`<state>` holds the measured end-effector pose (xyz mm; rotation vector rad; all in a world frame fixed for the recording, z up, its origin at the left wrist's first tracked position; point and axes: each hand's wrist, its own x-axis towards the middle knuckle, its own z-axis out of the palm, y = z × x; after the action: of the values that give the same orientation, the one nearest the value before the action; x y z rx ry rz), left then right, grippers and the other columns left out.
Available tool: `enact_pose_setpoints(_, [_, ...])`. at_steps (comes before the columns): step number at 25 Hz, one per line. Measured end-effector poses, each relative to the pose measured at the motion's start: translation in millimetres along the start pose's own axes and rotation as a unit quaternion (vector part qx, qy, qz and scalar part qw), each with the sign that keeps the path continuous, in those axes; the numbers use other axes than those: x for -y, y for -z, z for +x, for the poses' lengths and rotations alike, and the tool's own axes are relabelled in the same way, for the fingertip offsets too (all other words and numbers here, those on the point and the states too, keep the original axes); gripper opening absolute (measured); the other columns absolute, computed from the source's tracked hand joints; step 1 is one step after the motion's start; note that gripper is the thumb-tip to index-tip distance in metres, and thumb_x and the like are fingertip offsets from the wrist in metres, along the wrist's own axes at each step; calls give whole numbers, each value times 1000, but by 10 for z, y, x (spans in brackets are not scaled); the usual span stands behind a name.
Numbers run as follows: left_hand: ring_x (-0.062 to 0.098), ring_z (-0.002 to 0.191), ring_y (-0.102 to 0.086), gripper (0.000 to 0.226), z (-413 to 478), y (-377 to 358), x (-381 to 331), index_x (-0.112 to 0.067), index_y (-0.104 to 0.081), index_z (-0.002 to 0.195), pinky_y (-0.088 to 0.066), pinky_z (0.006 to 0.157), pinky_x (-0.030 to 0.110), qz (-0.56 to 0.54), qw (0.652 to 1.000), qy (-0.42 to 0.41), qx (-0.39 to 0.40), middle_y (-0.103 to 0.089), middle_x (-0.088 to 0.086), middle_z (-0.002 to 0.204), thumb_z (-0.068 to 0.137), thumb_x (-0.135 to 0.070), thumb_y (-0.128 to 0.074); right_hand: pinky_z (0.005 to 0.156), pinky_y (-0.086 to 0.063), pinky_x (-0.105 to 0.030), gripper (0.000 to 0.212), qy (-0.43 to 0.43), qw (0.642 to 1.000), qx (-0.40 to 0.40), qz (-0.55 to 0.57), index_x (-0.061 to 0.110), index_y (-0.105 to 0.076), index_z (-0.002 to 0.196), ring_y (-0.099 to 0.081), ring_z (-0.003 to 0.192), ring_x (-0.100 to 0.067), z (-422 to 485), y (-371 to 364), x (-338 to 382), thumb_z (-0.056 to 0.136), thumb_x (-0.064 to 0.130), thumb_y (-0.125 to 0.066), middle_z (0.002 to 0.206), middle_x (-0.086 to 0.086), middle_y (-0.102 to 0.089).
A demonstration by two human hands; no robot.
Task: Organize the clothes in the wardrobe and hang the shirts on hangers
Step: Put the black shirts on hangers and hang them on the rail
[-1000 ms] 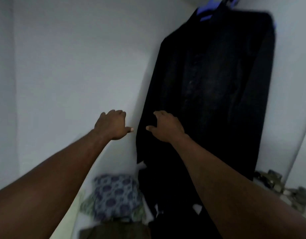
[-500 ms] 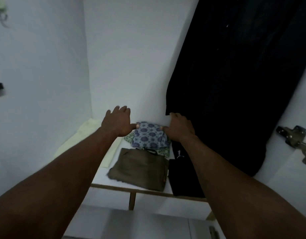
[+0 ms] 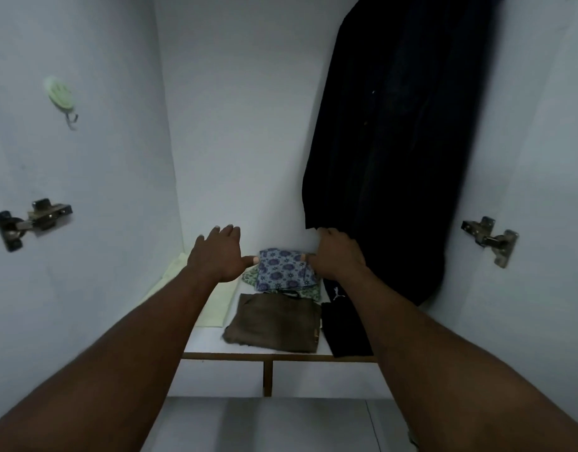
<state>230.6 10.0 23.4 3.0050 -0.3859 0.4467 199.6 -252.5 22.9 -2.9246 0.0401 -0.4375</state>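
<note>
With a long black shirt (image 3: 395, 158) hung far right, a folded blue flower-patterned cloth (image 3: 282, 270) is left on the white shelf (image 3: 212, 342), flanked by the spread, empty left hand (image 3: 219, 256) and the right hand (image 3: 339, 256), grip unclear.

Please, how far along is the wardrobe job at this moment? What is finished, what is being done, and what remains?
Done: a black shirt hangs at the right; a brown garment and a black garment lie folded on the shelf.
In hand: the open left grip and the right grip flank the blue floral cloth; no clear hold shows.
Left: probably that cloth and the pale cloth beside it.
</note>
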Motion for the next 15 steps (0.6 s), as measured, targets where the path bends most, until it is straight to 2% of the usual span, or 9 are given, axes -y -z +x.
enact_pose_setpoints(9, [30,153,-24,99,-510,253,521,-11,-23,160,-28,120,55,-11,1000,-14,5,-23,8,169,90,-78,-45,102,-48,-42,85,-22,997,-13,-73,9,-35,155,-49,131,-34,-621,194,679,94,64,-59,150,-16,-48])
enact_pose_setpoints(15, [30,152,-27,98,-918,279,552,-11,-25,159,-29,118,54,-22,1000,-12,14,-26,8,168,90,-78,-46,99,-49,-43,75,-17,995,-8,-93,14,-45,144,-52,127,-32,-1034,212,871,92,65,-58,142,-13,-54])
